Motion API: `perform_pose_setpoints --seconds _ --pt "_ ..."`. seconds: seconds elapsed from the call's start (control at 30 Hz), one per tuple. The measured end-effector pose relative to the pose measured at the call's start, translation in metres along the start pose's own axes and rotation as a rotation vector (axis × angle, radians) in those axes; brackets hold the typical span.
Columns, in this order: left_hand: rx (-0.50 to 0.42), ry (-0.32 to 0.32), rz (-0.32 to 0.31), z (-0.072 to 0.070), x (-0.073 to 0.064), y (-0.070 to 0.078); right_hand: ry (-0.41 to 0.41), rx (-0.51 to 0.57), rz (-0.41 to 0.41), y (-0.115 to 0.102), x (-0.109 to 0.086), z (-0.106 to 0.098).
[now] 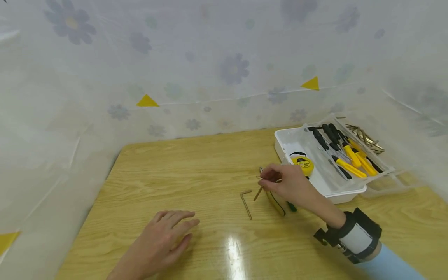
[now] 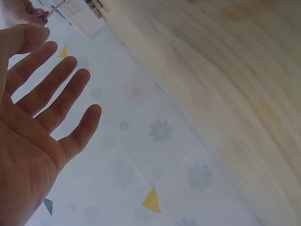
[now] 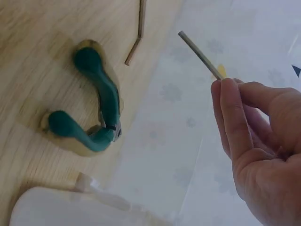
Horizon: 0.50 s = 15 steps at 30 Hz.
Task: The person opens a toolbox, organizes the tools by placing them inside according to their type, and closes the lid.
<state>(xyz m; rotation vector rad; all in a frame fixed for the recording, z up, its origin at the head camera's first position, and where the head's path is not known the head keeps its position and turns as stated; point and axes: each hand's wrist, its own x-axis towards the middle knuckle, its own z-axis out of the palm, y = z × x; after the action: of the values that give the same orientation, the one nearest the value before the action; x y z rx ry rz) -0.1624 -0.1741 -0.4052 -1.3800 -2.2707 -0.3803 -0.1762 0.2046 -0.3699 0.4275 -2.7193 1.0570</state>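
Observation:
My right hand (image 1: 294, 186) pinches a brass-coloured hex key (image 1: 258, 193) between thumb and fingertips, above the table. In the right wrist view one straight end of that hex key (image 3: 200, 54) sticks out past the fingers. A second, L-shaped hex key (image 1: 246, 205) lies on the wood just left of it. Under and beside the right hand lie pliers (image 3: 109, 99) with green handles, spread apart; the hand partly covers them in the head view. Over the table's front left, my left hand (image 1: 161, 241) has loosely extended fingers and holds nothing.
A white tray (image 1: 337, 197) at the right holds a yellow tape measure (image 1: 303, 165) and a clear insert with several black and yellow-handled tools (image 1: 350, 161). Several brass-coloured pieces (image 1: 365, 138) lie at its far side. Flower-patterned sheeting (image 1: 196, 70) hangs behind the wooden table (image 1: 168, 171).

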Motion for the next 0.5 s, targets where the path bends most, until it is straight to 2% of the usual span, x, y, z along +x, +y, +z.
perform_pose_setpoints --seconds 0.17,0.33,0.5 --pt "0.001 0.001 -0.012 0.001 -0.001 -0.002 0.121 0.204 0.094 0.009 -0.012 -0.026" --pt "0.009 -0.033 -0.028 0.002 0.000 -0.004 0.256 0.246 0.179 0.018 -0.026 -0.057" --pt "0.008 -0.055 0.003 0.006 0.009 -0.001 0.450 0.255 0.228 0.028 -0.038 -0.088"
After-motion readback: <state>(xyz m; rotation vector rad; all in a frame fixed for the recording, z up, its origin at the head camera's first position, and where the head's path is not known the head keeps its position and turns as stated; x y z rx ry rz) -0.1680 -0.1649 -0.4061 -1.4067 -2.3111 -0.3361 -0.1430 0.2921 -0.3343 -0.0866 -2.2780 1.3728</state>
